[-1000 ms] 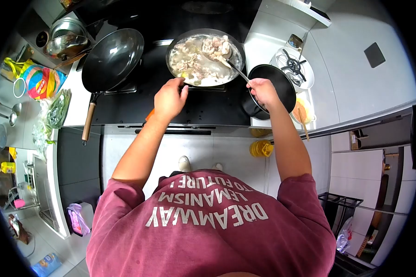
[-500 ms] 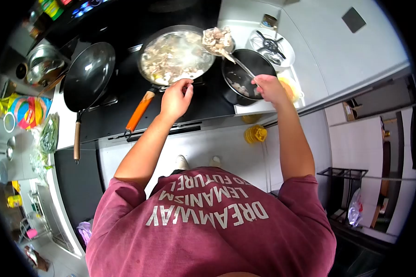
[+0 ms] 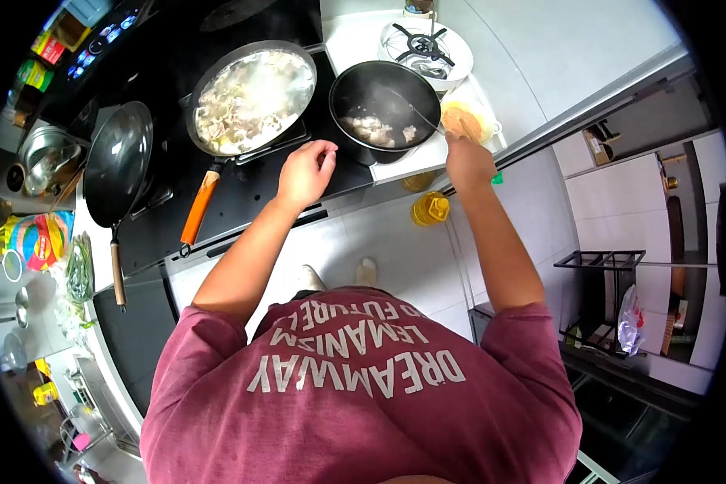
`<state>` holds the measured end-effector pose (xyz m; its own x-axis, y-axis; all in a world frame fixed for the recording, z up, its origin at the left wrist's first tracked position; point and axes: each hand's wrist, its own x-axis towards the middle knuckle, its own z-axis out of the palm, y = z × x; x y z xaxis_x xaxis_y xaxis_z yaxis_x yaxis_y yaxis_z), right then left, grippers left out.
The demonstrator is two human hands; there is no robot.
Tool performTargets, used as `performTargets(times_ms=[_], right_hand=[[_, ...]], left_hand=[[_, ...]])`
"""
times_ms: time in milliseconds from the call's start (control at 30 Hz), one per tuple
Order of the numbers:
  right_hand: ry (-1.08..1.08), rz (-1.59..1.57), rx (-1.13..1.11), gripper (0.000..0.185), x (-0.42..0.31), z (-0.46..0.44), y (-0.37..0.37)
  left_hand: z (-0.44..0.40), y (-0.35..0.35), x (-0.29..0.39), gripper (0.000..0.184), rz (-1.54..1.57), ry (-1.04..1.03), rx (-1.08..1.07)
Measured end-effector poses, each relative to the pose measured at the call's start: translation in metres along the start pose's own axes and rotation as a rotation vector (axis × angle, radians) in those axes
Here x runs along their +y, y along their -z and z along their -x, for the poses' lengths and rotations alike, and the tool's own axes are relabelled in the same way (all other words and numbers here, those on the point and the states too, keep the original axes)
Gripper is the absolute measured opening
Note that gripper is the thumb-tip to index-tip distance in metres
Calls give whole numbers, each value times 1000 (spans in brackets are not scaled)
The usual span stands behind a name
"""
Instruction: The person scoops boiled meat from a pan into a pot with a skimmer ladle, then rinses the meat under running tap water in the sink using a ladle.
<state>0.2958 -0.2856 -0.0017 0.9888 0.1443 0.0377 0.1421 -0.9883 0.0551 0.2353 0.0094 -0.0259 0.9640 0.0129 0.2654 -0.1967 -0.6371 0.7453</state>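
My right hand grips the handle of a long metal ladle, which reaches over the rim into a deep dark pot. Steam blurs the ladle's head, and I cannot tell if it has holes. Pale pieces of meat lie at the bottom of the pot. To its left, a wide pan with an orange handle holds meat pieces in cloudy, steaming liquid. My left hand hovers near the stove's front edge, between pan and pot, fingers loosely curled with nothing visible in them.
A dark wok sits on the left of the black stovetop. Right of the pot are a bowl of yellowish-brown contents and a white round container with a black burner grate. A yellow oil bottle stands on the floor.
My right hand has brought the ladle from beside the pan to the pot, and its load of meat no longer shows raised. More meat lies in the pot. My left hand stays curled.
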Motion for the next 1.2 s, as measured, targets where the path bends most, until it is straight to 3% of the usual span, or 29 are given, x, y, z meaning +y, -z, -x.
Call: performTargets(times_ms=[133,233,333,400,467,500,533,600,667,700,833,967,1067,1100,1200], right_hand=[[-48,-20,-6,25,16,-4,-10],[147,-512,139,21,47,-16,-44],[-261,-1210,-379,21,25,-33,-6],[-208,-1369,-407,24,-16,-41,24],[64,-1315,-288,24,-60,-60,19],[187,-1071,-146,23,-84,-73,20],[348,-770,229,25,-113,-76,21],[313,-253,193,22,-163,-83,54],[397,-25,226,17,-191,-113,45],[409,6,220,16,-203,-118,50],[414,64,49,24,-240,-138,47],[315,-137,-154,26,-264,-166,15],[511,-241,-219,26,-267,-191,-33],[560,-314,-249,25,-267,-177,-16],[444,-502,-531,24,-263,-180,-4]], left_hand=[[-3,8,1,13,0,0,33],[0,26,-5,14,-26,29,69],[7,59,-15,15,-74,85,160],[13,83,-25,15,-97,136,222],[21,108,-37,16,-238,174,295],[26,120,-42,16,-296,238,289],[32,132,-48,16,-353,303,282],[45,151,-67,28,-529,398,204],[59,161,-83,38,-733,449,150],[65,166,-84,48,-761,463,114],[63,178,-83,51,-653,749,-229],[63,178,-93,44,-570,692,-245],[64,177,-98,43,-538,677,-240],[64,178,-97,42,-529,671,-243],[62,181,-93,42,-512,690,-261]])
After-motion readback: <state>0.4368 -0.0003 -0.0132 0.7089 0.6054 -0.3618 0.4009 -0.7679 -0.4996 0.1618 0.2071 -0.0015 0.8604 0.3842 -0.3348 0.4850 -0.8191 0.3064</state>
